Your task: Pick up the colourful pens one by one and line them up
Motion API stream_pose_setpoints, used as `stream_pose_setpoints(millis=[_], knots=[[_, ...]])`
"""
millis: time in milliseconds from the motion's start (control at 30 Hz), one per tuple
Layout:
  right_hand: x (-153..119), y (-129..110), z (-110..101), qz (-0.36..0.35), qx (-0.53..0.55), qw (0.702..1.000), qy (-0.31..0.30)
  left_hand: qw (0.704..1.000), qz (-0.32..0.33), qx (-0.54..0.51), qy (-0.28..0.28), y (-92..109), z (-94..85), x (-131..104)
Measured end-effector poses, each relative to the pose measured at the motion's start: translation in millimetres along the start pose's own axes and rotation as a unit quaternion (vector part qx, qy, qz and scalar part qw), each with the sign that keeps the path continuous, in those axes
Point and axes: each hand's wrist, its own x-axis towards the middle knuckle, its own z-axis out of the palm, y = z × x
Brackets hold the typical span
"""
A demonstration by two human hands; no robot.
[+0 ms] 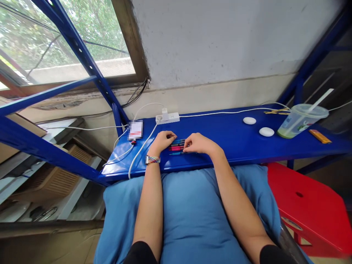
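Several slim pens (176, 148), with blue, red and dark barrels, lie side by side on the blue tabletop (220, 137). My left hand (164, 140) is at their left ends, its fingers loosely curved, with a small gap between thumb and forefinger and nothing visible in it. A multicoloured woven watch band (153, 159) is around that wrist. From the right, my right hand (200, 143) reaches over the pens, thumb and fingertips closed on one. It hides the pens' right ends.
Behind the pens sits a white power strip (172, 117) with cables. Left is a blurred-out card-like item (135, 130). To the right are two white oval objects (266, 132), a plastic cup (298, 121) with a straw and an orange packet (319, 136). A blue cushion (192, 209) and red stool (310, 205) are below.
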Motion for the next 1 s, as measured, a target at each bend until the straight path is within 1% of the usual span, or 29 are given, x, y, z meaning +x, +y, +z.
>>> stream_pose_setpoints(millis=[100, 233, 367, 400, 433, 500, 567, 600, 700, 800, 833, 900, 933, 1000], knots=[[0, 0, 2, 0.0, -0.023, 1.0, -0.007, 1.0, 0.002, 0.0, -0.001, 0, -0.1, 0], [0, -3, 7, -0.016, -0.037, 0.999, -0.002, 1.0, 0.006, -0.008, 0.001, -1, 0.2, 1], [-2, -6, 6, -0.032, -0.014, 0.999, 0.001, 0.999, 0.006, -0.035, 0.016, 5, -2.2, 0], [-2, -7, 4, -0.044, -0.008, 0.999, 0.014, 0.998, 0.01, -0.054, 0.025, 9, -3.6, -1], [-3, -7, 2, -0.055, -0.005, 0.998, 0.038, 0.996, 0.017, -0.079, 0.034, 14, -5.3, -1], [-5, -6, -3, -0.068, -0.003, 0.992, 0.108, 0.99, 0.032, -0.129, 0.05, 25, -8.7, -2], [-7, -5, -6, -0.062, 0.005, 0.985, 0.164, 0.985, 0.044, -0.159, 0.054, 35, -11.2, -3], [-7, -4, -7, -0.057, 0.013, 0.982, 0.179, 0.984, 0.046, -0.164, 0.054, 38, -11.8, -3], [-4, 1, -7, -0.069, 0.016, 0.972, 0.225, 0.983, 0.042, -0.169, 0.062, 41, -11.4, -3], [3, 8, -3, -0.101, 0.023, 0.952, 0.288, 0.98, 0.044, -0.181, 0.068, 37, -9.4, -2], [6, 11, -2, -0.102, 0.05, 0.946, 0.304, 0.979, 0.043, -0.185, 0.071, 35, -8.9, -1], [10, 15, 0, -0.081, 0.153, 0.929, 0.328, 0.977, 0.041, -0.192, 0.087, 32, -8.3, 0], [12, 17, 1, -0.061, 0.223, 0.915, 0.331, 0.975, 0.042, -0.193, 0.1, 32, -8.3, 1], [13, 21, 1, -0.019, 0.362, 0.876, 0.318, 0.972, 0.049, -0.189, 0.128, 31, -8.4, 2]])
